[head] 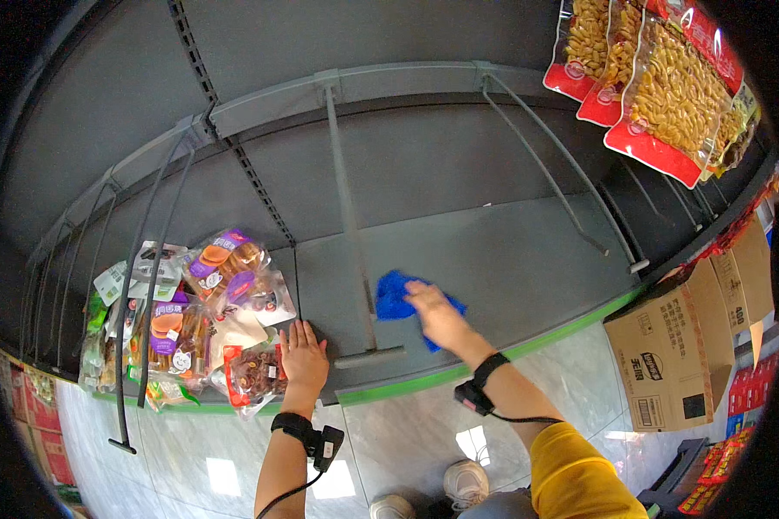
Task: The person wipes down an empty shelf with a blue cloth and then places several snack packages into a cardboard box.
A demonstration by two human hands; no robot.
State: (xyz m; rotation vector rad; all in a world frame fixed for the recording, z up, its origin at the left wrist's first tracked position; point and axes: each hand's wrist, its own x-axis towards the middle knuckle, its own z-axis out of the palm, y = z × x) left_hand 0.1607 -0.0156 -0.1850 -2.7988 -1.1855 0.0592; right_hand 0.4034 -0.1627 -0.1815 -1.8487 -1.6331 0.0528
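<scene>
My right hand (433,313) presses a blue cloth (395,297) against the grey metal shelf (506,259), right of a display hook's bar. My left hand (305,357) lies flat with its fingers a little apart at the shelf's front, touching or just beside a bag of dark red snack food (253,376). Left of it is a heap of snack packets, among them purple-and-clear bags of long snacks (224,263). Both wrists carry black straps with small cabled devices.
Metal display hooks (344,194) jut from a rail over the shelf. Bags of peanuts (678,91) hang at the upper right. An open cardboard box (662,357) stands on the tiled floor at the right. A green strip (558,331) edges the shelf.
</scene>
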